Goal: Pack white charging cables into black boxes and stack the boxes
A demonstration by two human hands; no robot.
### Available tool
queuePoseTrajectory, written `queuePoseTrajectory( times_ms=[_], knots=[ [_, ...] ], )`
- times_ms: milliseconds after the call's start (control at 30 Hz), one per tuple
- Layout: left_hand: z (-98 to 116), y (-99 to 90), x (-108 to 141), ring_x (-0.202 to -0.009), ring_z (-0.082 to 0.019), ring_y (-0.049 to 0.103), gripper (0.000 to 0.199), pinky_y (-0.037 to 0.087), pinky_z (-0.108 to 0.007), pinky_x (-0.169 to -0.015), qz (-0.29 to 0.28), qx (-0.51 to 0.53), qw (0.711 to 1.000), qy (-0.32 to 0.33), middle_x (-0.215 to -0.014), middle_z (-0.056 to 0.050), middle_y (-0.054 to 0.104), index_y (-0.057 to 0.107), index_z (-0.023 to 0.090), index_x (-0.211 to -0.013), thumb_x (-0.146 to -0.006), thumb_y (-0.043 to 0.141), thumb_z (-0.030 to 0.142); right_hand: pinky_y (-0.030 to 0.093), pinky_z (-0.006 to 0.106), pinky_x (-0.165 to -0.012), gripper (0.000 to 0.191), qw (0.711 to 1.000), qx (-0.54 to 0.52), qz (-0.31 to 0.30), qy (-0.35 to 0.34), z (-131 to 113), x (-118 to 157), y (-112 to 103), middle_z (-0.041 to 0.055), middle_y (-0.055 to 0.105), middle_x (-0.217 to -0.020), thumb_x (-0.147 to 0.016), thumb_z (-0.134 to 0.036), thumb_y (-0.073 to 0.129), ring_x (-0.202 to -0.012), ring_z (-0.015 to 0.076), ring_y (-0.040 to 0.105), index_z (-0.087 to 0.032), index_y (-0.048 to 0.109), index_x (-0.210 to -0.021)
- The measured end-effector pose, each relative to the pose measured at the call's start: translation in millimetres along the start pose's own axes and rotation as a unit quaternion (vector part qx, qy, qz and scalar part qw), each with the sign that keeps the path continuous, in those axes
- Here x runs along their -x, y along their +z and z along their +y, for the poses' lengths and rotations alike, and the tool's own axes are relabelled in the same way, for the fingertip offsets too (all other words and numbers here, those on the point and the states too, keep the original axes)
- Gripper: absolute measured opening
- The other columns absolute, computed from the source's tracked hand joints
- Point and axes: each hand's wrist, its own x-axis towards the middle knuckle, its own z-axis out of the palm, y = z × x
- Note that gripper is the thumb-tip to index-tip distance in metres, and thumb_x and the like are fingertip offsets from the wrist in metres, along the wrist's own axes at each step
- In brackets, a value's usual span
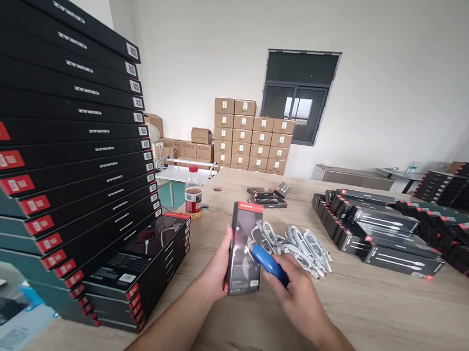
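Observation:
My left hand (pixel 215 269) grips a black and red cable box (pixel 244 274) by its left side. The box stands upright above the table, with a printed picture and a small white label facing me. In my right hand (pixel 299 290) is a blue rounded tool (pixel 268 262); its exact kind is hard to make out. The tool's front end overlaps the right part of the box face, and I cannot tell whether they touch. Behind the right hand lie several coiled white cables (pixel 299 245) on the wooden table (pixel 217 333).
Tall stacks of black boxes (pixel 64 107) rise at the left, with a lower stack (pixel 150 250) beside them. A red-capped plastic jar (pixel 193 194) stands near the left edge. Small cable boxes (pixel 400 260) are piled at right. Cartons (pixel 242 136) stand by the wall.

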Motion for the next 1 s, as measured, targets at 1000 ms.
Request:
queuePoseTrajectory(
  times_ms=[1000],
  knots=[
    [-3.8, -21.5, 5.9, -0.059, -0.023, 0.068, 0.062, 0.048, -0.030, -0.052, -0.025, -0.188, 0.976, -0.105, -0.078, -0.011, 0.077, 0.076, 0.018, -0.091, -0.075, 0.063, 0.077, 0.057, 0.041, -0.077, 0.027, 0.948, 0.247, 0.099, -0.172, 18.7, -9.0, -52.9, 0.0105, 0.070, -0.099, -0.098, -0.038, 0.055, -0.088, 0.0269, 0.069, -0.021, 0.066, -0.115]
  ],
)
